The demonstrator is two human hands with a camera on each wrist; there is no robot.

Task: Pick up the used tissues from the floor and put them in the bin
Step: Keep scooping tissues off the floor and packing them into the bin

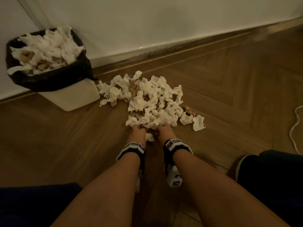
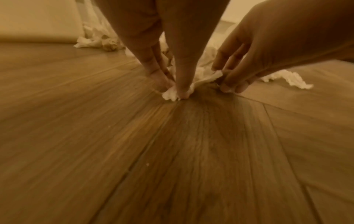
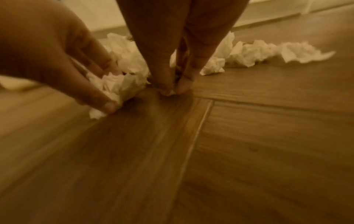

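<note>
A pile of crumpled white tissues (image 1: 152, 99), with a few brown ones among them, lies on the wooden floor right of the bin (image 1: 70, 99). The bin is cream with a black liner (image 1: 49, 81) and is heaped with tissues (image 1: 47, 48). Both hands are down at the pile's near edge. My left hand (image 1: 138, 130) pinches a tissue (image 2: 170, 95) between thumb and fingers against the floor. My right hand (image 1: 162, 128) pinches a small wad (image 3: 171, 92) the same way, close beside the left. One loose tissue (image 1: 149, 137) lies between the wrists.
The bin stands in the corner against the white wall (image 1: 164, 27), and a skirting strip (image 1: 205, 41) runs behind the pile. A white cable (image 1: 295, 125) lies on the floor at the far right. My knees in dark shorts (image 1: 270, 177) frame the near floor.
</note>
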